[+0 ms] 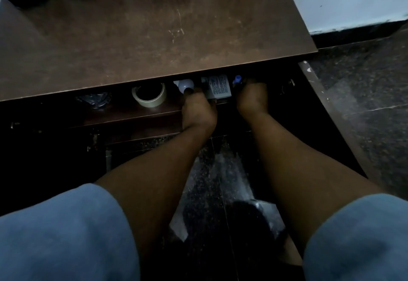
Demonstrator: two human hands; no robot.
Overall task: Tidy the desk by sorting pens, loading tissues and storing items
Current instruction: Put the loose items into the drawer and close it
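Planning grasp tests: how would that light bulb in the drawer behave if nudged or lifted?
The light bulb looks round and smooth, so it would probably roll and slip. Likely light and fragile. It lies beside the small box, which might stop it.

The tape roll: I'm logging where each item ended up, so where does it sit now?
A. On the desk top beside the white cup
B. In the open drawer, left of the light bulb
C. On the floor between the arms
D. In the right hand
B: the tape roll lies in the open drawer under the desk edge, left of the light bulb that the left hand reaches.
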